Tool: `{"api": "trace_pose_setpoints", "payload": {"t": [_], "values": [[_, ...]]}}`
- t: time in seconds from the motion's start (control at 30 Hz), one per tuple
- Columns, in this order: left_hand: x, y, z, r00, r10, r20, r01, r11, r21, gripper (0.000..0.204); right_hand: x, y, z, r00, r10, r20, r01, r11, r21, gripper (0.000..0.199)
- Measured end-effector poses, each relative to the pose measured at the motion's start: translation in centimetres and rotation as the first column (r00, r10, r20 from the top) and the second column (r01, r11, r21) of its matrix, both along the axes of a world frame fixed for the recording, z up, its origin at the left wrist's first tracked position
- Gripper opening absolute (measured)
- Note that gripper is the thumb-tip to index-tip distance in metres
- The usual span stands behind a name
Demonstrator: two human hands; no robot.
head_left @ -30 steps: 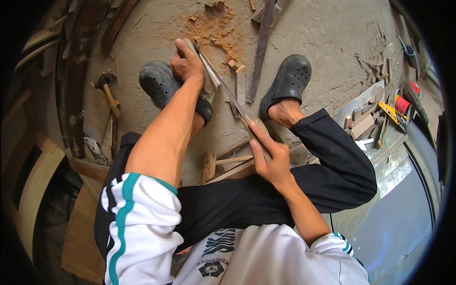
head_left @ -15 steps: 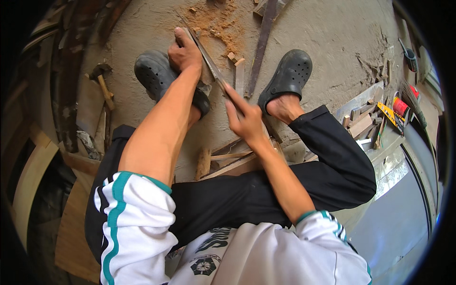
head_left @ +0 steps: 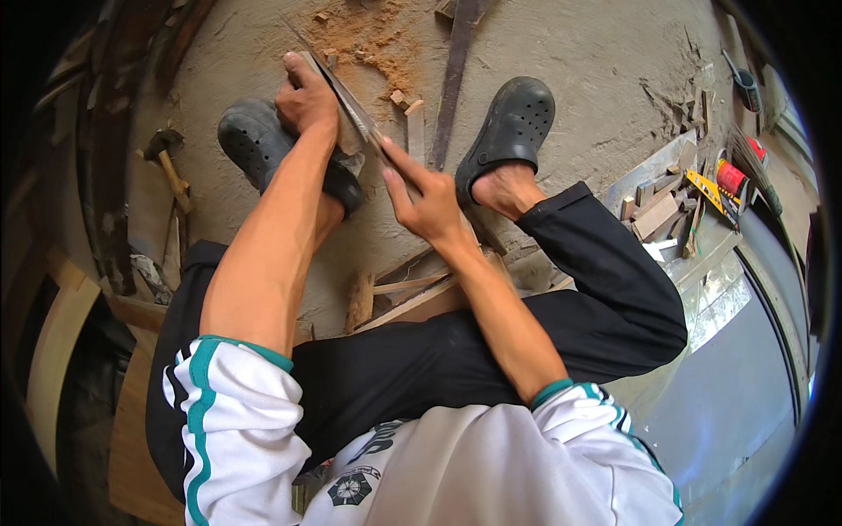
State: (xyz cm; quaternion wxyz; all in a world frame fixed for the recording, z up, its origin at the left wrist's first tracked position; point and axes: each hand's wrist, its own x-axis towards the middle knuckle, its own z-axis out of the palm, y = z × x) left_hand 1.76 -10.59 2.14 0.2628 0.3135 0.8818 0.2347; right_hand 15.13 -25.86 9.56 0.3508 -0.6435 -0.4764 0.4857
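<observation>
A handsaw (head_left: 358,116) is seen nearly edge-on, its thin blade slanting up and left across the far middle. My right hand (head_left: 427,203) is closed round its near end, with the index finger stretched along it. Beside the blade, my left hand (head_left: 307,103) grips a piece of wood (head_left: 310,61), thumb up, just above my left clog (head_left: 252,138). Most of that wood is hidden by the hand and the blade. Whether the teeth sit in a cut, I cannot tell.
Sawdust (head_left: 375,51) and small offcuts lie beyond the blade. A long dark board (head_left: 454,79) stretches between my feet. At left lies a hammer (head_left: 168,167). To the right are wood scraps (head_left: 658,215), a yellow tool (head_left: 712,196) and a red can (head_left: 730,178).
The whole view has shifted, so everything appears farther left. Both hands keep their hold on the wood and the saw; any stroke of the saw is small.
</observation>
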Motion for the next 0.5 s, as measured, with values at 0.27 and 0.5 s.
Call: {"api": "trace_pose_setpoints", "payload": {"t": [0.27,0.5], "values": [[-0.4,-0.3,-0.2,1.000,-0.005,-0.012,0.006,1.000,0.029,0.083,-0.1,-0.6,-1.2,1.000,0.014,-0.013,-0.014,1.000,0.004,0.039],[-0.5,-0.1,-0.2,0.998,0.008,-0.060,-0.009,1.000,-0.013,0.082,-1.8,1.5,0.5,0.999,-0.044,0.023,0.042,0.997,0.072,0.042]]}}
